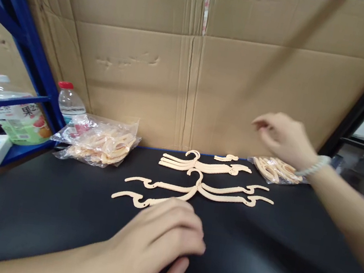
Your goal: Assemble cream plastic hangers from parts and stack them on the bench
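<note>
Nearest me, my left hand (157,239) lay loosely curled on the black tabletop (51,208), fingertips just short of the cream plastic hangers (194,190) lying lengthwise left to right beyond it, while my right hand (284,137) hovered empty, fingers half-bent, above a clear bag of hangers (276,170).

Open black desk (34,205) across the near left, and more bare surface near right. Mid-desk, cream hangers (194,187) lie spread flat, low but wide, with the left hand (153,243) resting just near of them. Far left, a plastic bag of hangers (100,141) and a water bottle (69,101) crowd the corner beside the blue rack frame (27,36). Far right, the right hand (283,137) hangs above a smaller bag (276,170). The cardboard wall (192,73) closes the back.
</note>
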